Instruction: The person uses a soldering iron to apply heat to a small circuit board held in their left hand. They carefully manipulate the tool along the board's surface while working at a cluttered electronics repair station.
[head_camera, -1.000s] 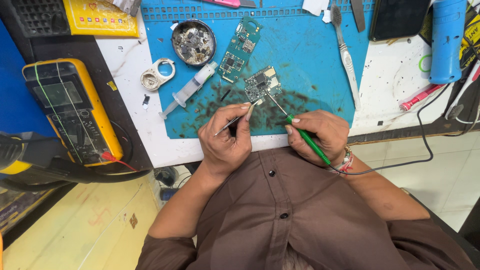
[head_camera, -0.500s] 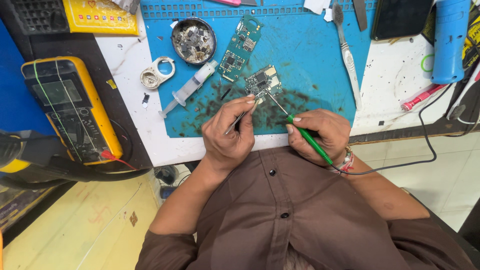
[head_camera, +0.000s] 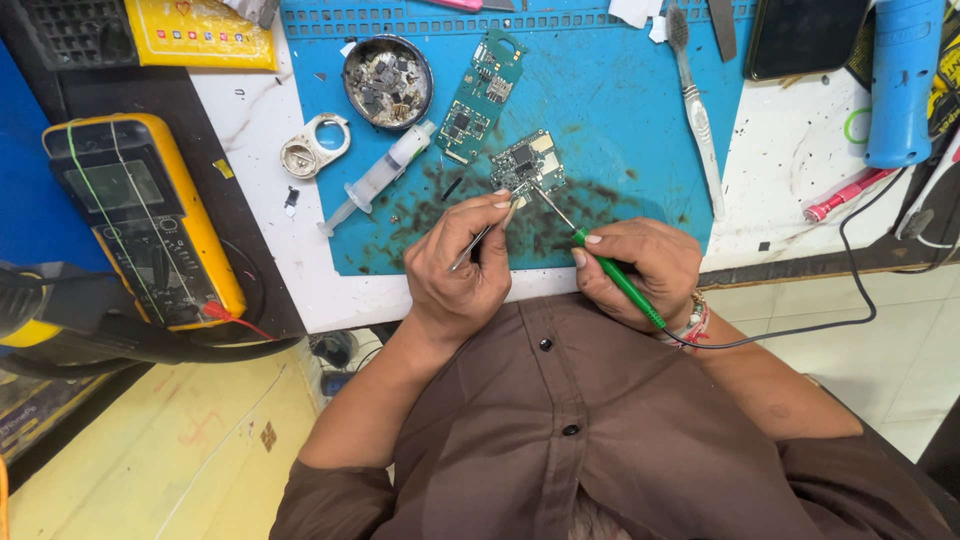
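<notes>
A small circuit board (head_camera: 528, 164) lies on the blue work mat (head_camera: 620, 110), which is stained dark in front of it. My left hand (head_camera: 460, 265) pinches metal tweezers (head_camera: 486, 233) whose tips reach the board's near edge. My right hand (head_camera: 640, 265) grips a green-handled soldering iron (head_camera: 612, 272); its thin metal tip touches the same board from the right. A black cord runs from the iron off to the right. Both wrists rest at the bench's front edge.
A second green circuit board (head_camera: 482, 95), a syringe (head_camera: 380, 178), a round tin of scrap parts (head_camera: 387, 80) and a toothbrush (head_camera: 694, 110) lie on the mat. A yellow multimeter (head_camera: 140, 215) sits left; a blue hot-air tool (head_camera: 903, 80) and a pink pen (head_camera: 845, 196) sit right.
Both hands stay on the small board with only slight shifts; the tweezers and iron tip remain at the same spot.
</notes>
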